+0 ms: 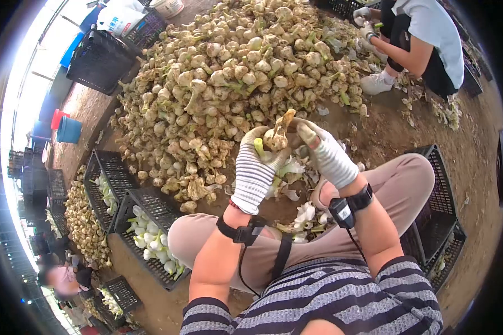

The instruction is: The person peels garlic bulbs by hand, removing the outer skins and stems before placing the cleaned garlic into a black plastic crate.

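My left hand [257,167], in a striped work glove, is closed around a garlic bulb [276,139] with dirty outer skin and a brown stem end pointing up. A cut green stalk [259,146] sticks up by its thumb. My right hand [328,153], gloved the same way, is curled close against the right side of the bulb. Its fingertips are partly hidden, so what they pinch cannot be made out. Below the hands, peeled white garlic [305,215] and loose skins [288,181] lie on the ground between my legs.
A large heap of unpeeled garlic [223,72] rises in front. Black crates [151,204] with peeled bulbs stand left; stacked crates [439,223] stand right. A co-worker [425,44] crouches far right; another person [64,279] is lower left. Buckets [69,129] stand further left.
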